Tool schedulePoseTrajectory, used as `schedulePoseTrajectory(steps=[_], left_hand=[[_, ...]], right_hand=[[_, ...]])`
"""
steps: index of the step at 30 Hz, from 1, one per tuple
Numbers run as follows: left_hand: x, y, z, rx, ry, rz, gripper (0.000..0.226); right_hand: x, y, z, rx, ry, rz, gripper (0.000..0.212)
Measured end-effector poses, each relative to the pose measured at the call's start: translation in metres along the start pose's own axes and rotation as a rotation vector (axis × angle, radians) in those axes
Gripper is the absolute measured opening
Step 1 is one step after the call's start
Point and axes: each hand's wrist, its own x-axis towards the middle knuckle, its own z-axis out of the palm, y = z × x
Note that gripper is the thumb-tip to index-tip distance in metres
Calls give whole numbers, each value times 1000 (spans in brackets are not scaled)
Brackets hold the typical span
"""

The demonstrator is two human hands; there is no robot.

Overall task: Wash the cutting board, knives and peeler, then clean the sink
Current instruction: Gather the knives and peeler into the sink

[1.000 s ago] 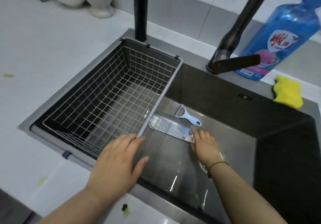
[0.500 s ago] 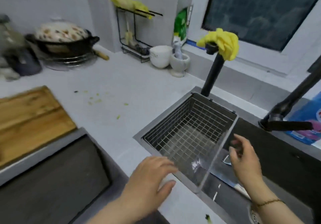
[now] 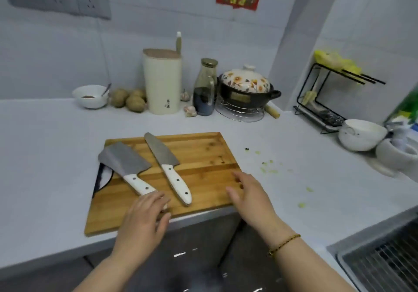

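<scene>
A wooden cutting board (image 3: 199,160) lies on the white counter, its near edge overhanging the counter's front. Two white-handled knives rest on it: a cleaver (image 3: 125,163) at the left and a narrower chef's knife (image 3: 166,162) beside it. My left hand (image 3: 142,219) hovers over the board's near edge, fingers apart, its fingertips at the end of the cleaver's handle. My right hand (image 3: 251,196) is open above the board's right near corner, holding nothing. Only a corner of the sink's wire basket (image 3: 384,266) shows at the bottom right. The peeler is out of view.
Along the back wall stand a white bowl (image 3: 90,95), potatoes (image 3: 129,99), a cream knife block (image 3: 162,81), a dark bottle (image 3: 204,88) and a flowered pot (image 3: 245,90). A black rack (image 3: 325,97), a white bowl (image 3: 362,134) and a mortar (image 3: 400,158) sit at the right. Green scraps (image 3: 269,167) dot the counter.
The view has swung left from the sink to the cutting board. Both hands left the sink and basket and now hover over the board, the left one at the cleaver's handle.
</scene>
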Motion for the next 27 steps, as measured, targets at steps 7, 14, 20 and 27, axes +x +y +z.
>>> schedulePoseTrajectory(steps=[7, 14, 20, 27], left_hand=[[4, -65, 2, 130, -215, 0, 63], [6, -73, 8, 134, -228, 27, 65], [3, -78, 13, 146, -213, 24, 67], [5, -77, 8, 91, -235, 4, 63]], right_hand=[[53, -81, 90, -184, -223, -92, 54], [73, -94, 114, -354, -249, -50, 46], [87, -99, 112, -349, -317, 9, 40], [85, -90, 99, 142, -316, 198, 35]])
